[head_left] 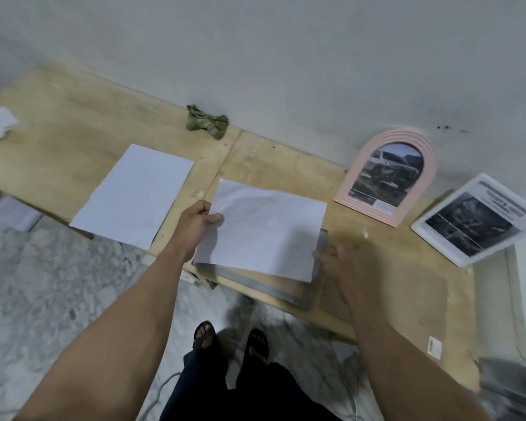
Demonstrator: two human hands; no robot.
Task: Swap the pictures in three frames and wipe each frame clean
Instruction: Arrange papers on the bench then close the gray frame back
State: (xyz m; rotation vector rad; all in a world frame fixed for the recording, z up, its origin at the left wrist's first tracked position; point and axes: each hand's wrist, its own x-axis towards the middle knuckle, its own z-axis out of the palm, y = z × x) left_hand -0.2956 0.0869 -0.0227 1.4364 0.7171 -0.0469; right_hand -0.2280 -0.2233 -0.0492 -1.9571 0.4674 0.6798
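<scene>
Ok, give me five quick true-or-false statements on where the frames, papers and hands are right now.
1. The left hand pinches a white sheet of paper above the grey rectangular frame. True.
2. The pink arched frame lies flat. False: it stands leaning against the wall.
3. The crumpled green cloth sits by the wall. True.
4. The right hand holds the cloth. False: it is at the grey frame's right edge.
5. The white rectangular frame is empty. False: it holds a picture.
</scene>
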